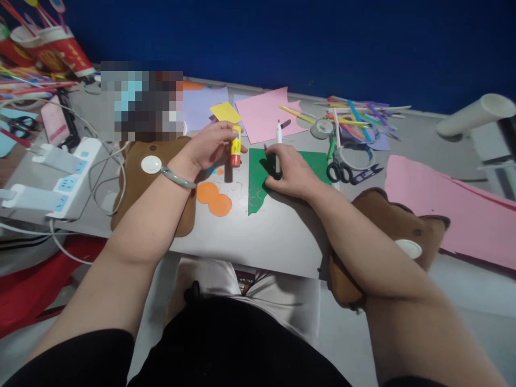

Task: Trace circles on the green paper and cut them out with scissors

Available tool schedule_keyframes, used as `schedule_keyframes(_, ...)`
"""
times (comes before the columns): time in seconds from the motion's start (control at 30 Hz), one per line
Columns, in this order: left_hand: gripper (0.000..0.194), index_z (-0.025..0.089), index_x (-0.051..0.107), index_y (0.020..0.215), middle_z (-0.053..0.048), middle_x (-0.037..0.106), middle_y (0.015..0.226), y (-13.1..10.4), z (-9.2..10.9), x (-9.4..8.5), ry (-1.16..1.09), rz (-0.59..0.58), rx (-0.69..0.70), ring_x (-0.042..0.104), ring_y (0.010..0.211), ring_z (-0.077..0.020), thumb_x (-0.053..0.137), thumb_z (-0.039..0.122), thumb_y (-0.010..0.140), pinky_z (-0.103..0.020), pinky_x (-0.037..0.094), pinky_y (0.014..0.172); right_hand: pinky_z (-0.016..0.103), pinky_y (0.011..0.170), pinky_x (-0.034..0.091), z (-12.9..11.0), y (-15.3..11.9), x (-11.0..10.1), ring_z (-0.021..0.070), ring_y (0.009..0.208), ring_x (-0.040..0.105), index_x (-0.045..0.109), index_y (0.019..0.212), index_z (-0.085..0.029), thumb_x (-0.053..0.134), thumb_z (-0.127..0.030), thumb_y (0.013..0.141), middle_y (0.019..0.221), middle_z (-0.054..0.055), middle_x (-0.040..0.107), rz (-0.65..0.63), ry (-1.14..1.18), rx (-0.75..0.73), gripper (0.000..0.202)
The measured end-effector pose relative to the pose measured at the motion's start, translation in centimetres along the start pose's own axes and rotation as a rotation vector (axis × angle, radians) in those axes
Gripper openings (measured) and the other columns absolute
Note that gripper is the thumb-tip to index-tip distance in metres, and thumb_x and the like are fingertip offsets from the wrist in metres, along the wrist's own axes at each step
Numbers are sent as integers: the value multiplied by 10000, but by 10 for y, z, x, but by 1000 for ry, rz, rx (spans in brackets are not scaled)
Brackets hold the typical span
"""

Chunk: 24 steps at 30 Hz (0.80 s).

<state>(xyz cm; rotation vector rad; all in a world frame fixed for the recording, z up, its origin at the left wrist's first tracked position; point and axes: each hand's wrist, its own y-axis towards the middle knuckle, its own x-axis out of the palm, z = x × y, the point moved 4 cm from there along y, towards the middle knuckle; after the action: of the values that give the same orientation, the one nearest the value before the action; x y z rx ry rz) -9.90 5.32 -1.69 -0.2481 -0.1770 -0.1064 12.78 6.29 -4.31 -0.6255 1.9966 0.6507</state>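
Note:
My left hand (pixel 215 145) is closed on a yellow glue stick (pixel 236 144) with a red end pointing down, just above the table. Below that hand, two joined orange paper circles (pixel 214 199) lie flat, with tiny orange and blue scraps near them. My right hand (pixel 291 171) curls its fingers around a white marker (pixel 278 132), whose dark tip points away from me. Under the right hand is a green paper sheet (pixel 256 171) with circle outlines drawn on it and a cut lower edge. The hand hides part of this sheet.
Pink paper (pixel 262 113) and a yellow piece (pixel 226 112) lie behind. Scissors (pixel 339 172), a tape roll (pixel 358 157) and many coloured sticks (pixel 363 115) are at right. Brown cushions (pixel 141 199) sit under both forearms. A power strip (pixel 74 177) with cables stands left.

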Motion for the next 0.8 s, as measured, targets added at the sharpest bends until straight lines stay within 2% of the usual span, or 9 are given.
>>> schedule_keyframes(0.1,85,197,587,986,11,632,806,3,1,-6,-100,74,-5,735,758,-166,566,132,1036,-320,624,699,572,1126,465,-12,-3,1,408,1276,587,622,1259,-191,644,-267,748,1302,197,692,-2,-7,-75,517)
schedule_keyframes(0.2,101,226,578,956,29,628,759,10,-1,-15,-153,191,14,682,738,-149,631,180,1028,-314,618,701,588,1159,423,-27,-4,9,403,1290,577,631,1258,-214,641,-230,756,1317,175,708,-74,37,-169,502)
schedule_keyframes(0.3,157,232,551,904,47,619,760,13,0,-20,-156,268,61,632,682,-116,641,190,1026,-289,603,688,578,1134,434,-31,-4,13,393,1230,609,634,1247,-213,625,-217,771,1283,167,725,-76,39,-158,475)
schedule_keyframes(0.4,137,208,566,917,42,623,773,12,1,-15,-75,236,141,637,646,-96,619,152,1030,-247,554,645,548,1105,468,-25,-5,6,384,1219,642,638,1214,-202,606,-206,793,1248,177,737,20,2,-58,422)
schedule_keyframes(0.47,107,190,609,973,47,628,755,11,-1,-9,26,206,206,653,648,-94,693,126,987,-220,519,628,520,1050,506,-18,-5,0,366,1160,671,634,1204,-206,604,-198,792,1210,169,749,61,-2,35,413)
schedule_keyframes(0.6,274,185,690,1095,50,643,746,9,-9,2,201,130,355,682,691,-123,874,206,894,-243,567,674,440,886,539,-11,-5,-7,289,939,699,614,1195,-225,614,-173,802,1166,132,774,32,59,185,396)
schedule_keyframes(0.7,299,190,725,1112,46,643,744,8,-15,8,270,89,428,669,677,-120,902,247,878,-251,578,683,417,853,534,-12,-4,-8,260,880,691,611,1188,-240,627,-135,810,1191,113,784,10,63,203,392)
schedule_keyframes(0.8,307,197,750,1095,38,647,759,7,-16,10,328,50,497,668,711,-124,931,270,857,-263,583,720,418,847,530,-13,-4,-8,284,914,693,622,1203,-245,644,-139,815,1145,111,781,-8,22,192,403)
